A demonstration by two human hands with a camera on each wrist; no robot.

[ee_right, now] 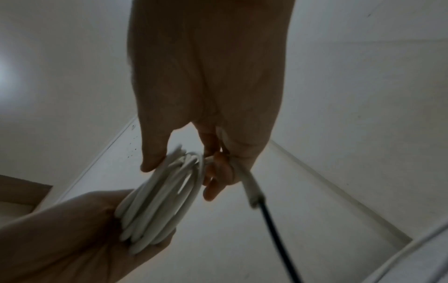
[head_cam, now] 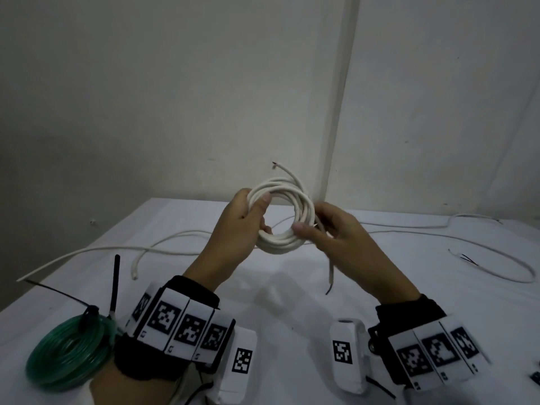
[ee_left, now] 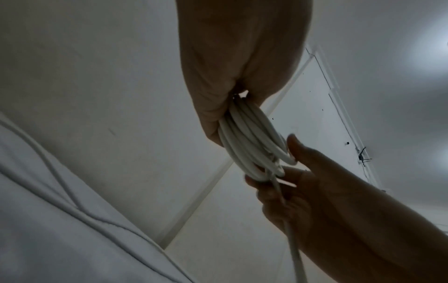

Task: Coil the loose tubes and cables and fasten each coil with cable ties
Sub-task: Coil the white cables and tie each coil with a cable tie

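Coil of white cable [head_cam: 282, 217] hangs in the air between both hands, above the worktop [head_cam: 292, 302], its ring facing the person. Left hand [head_cam: 239, 226] grips the ring's left side, thumb over the strands. Right hand [head_cam: 336, 232] pinches the ring's lower right, and the cable's loose tail [head_cam: 330, 270] drops straight down from that hand's fingers, its bared end hanging just below. So the tail lies on the right hand's side, the nearer one to tuck it in, I'd say. No tie binds this coil yet; a green tube coil [head_cam: 70, 352] beside the left wrist already wears black ties [head_cam: 115, 285].
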